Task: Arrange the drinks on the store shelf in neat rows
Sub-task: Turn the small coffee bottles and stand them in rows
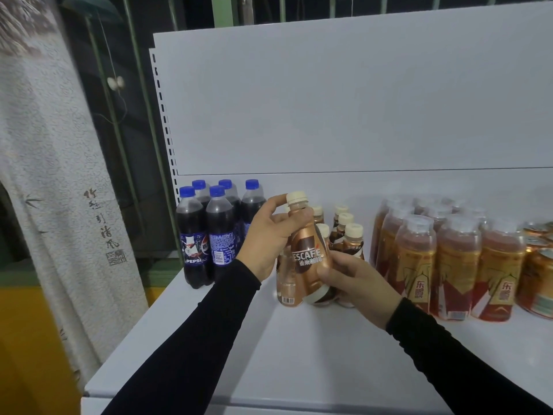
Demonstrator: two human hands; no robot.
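Note:
A brown Nescafe coffee bottle (308, 253) with a cream cap is held tilted above the white shelf (299, 354). My left hand (266, 238) grips its neck and shoulder, and my right hand (359, 286) grips its lower body. Behind it stand several more coffee bottles (347, 235) in a loose cluster. Another coffee bottle (285, 283) stands just left of the held one, partly hidden. Several Pepsi bottles (209, 232) with blue caps stand at the shelf's left end.
Several golden energy-drink bottles (454, 262) stand in rows to the right, with orange cans (538, 280) beyond them at the frame edge. The shelf's white back panel (359, 100) rises behind. A patterned curtain (54, 175) hangs on the left.

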